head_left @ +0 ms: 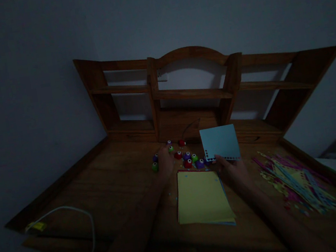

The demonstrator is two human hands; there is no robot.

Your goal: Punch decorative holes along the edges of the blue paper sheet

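My right hand pinches the lower edge of a light blue sheet of paper, raised above the desk. Small punched holes run along its bottom and lower left edges. My left hand reaches among small one-eyed shapes, which look like craft punches. Its fingertips are close to a green punch; the dim light hides whether they grip it. Around it are a purple punch, a red punch and several others. A yellow paper stack, with other colours showing underneath, lies between my forearms.
Punched paper strips and scraps are heaped at the right of the wooden desk. A wooden shelf unit stands along the back. A white cable loops over the left front edge, near a yellow piece.
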